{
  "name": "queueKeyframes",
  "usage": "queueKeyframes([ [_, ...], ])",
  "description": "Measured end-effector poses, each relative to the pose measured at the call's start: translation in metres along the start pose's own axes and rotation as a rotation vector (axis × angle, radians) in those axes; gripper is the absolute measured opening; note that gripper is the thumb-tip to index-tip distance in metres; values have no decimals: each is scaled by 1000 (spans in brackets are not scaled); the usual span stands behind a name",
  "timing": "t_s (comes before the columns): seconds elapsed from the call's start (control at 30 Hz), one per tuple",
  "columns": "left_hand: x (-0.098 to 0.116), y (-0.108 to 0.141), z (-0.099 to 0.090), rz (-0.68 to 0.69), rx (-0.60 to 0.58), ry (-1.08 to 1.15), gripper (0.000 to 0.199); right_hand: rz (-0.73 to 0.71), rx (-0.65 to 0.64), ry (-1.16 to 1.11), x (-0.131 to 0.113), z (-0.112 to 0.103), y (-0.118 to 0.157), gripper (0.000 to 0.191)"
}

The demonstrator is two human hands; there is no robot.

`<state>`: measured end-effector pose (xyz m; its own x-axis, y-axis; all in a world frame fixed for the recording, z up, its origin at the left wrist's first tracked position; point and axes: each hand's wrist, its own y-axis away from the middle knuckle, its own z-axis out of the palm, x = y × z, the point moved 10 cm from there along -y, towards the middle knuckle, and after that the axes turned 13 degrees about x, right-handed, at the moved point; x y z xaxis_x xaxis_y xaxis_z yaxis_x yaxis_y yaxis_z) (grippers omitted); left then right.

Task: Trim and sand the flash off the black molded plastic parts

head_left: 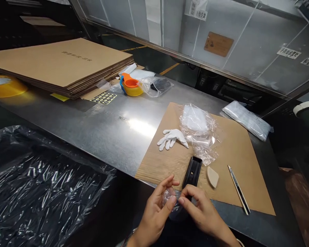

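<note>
At the table's near edge, my left hand (157, 209) has its fingers curled round a small piece of clear plastic (168, 195). Close beside it, my right hand (202, 207) pinches thumb and forefinger together at the plastic's right side; what lies between those fingertips is too small to make out. Just beyond my hands a black rectangular tray-like part (192, 171) with a small hole rests on the brown cardboard sheet (151, 161). To its right are a beige wedge-shaped pad (212, 177) and a utility knife (239, 190).
White gloves (172, 139) and crumpled clear bags (198, 125) lie further back on the cardboard. Stacked cardboard (59, 61), yellow tape (5, 86), an orange tape holder (130, 84) and a sticker sheet (103, 98) are at left. A wrapped white pack (248, 119) is at right.
</note>
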<state>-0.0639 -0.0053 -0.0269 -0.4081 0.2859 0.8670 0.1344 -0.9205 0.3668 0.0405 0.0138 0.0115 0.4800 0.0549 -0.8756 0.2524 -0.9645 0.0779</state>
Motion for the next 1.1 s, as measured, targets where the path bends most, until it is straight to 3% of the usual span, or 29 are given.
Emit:
queueKeyframes([
  [0.17,2,-10,-2,-60,3,26,40,99,26,-175,13,-17,4,25],
  [0.33,10,-8,4,65,-34,-77,38,140,-59,-284,16,-7,11,26],
  [0.4,17,-6,3,181,-7,-179,40,120,-44,-243,15,-8,11,28],
  [0.47,34,-2,-9,393,148,-304,41,82,37,-162,13,-16,9,28],
  [0.53,48,7,-19,568,297,-393,30,41,142,-71,10,-25,8,23],
  [0.57,48,8,-19,575,300,-411,21,19,188,-29,8,-28,8,20],
  [0.63,31,4,-5,422,148,-403,10,-31,242,41,3,-29,9,16],
  [0.7,8,3,15,200,-54,-334,16,-96,243,94,-4,-23,11,14],
  [0.77,-2,4,27,53,-127,-214,20,-144,233,126,-7,-17,13,16],
  [0.9,-2,-2,18,-26,73,4,24,-14,264,-50,8,-18,13,26],
  [1.0,-7,-2,8,-21,187,65,25,114,449,-262,26,-35,14,31],
  [1.1,-8,0,1,86,230,-25,18,60,572,-221,22,-44,16,24],
])
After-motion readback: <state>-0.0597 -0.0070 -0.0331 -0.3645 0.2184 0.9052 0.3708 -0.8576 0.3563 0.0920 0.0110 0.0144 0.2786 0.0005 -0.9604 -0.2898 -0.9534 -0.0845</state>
